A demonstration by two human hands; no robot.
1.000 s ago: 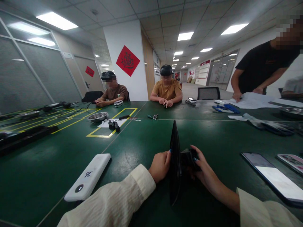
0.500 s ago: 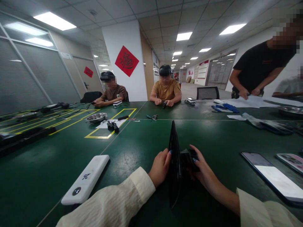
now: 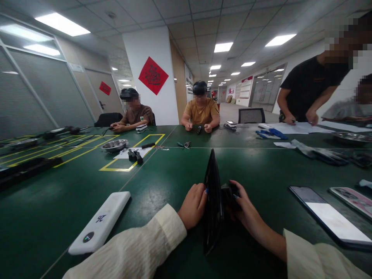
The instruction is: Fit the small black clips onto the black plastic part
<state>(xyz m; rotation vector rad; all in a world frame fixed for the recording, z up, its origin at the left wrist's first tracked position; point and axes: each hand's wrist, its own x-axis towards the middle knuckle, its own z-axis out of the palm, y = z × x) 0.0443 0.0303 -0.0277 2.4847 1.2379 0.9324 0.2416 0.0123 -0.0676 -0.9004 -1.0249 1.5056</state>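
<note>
Upright on the green table stands a thin black flat panel, seen almost edge-on. My left hand is closed against its left face, thumb near the edge, fingertips partly hidden. On the panel's right side is a dark blocky part; whether it is joined to the panel I cannot tell. My right hand is closed around that part with thumb and fingers. To the left of my forearm lies a white power bank marked 26.
At right lie a phone with a lit screen and a second phone. Farther off are a metal bowl, black clips, pliers and gloves. Across the table sit two people; another leans over papers.
The view has shifted slightly to the right. Both my hands keep their grip on the black panel and its side part. The person opposite has moved their hands apart, leaving a dark object between them.
</note>
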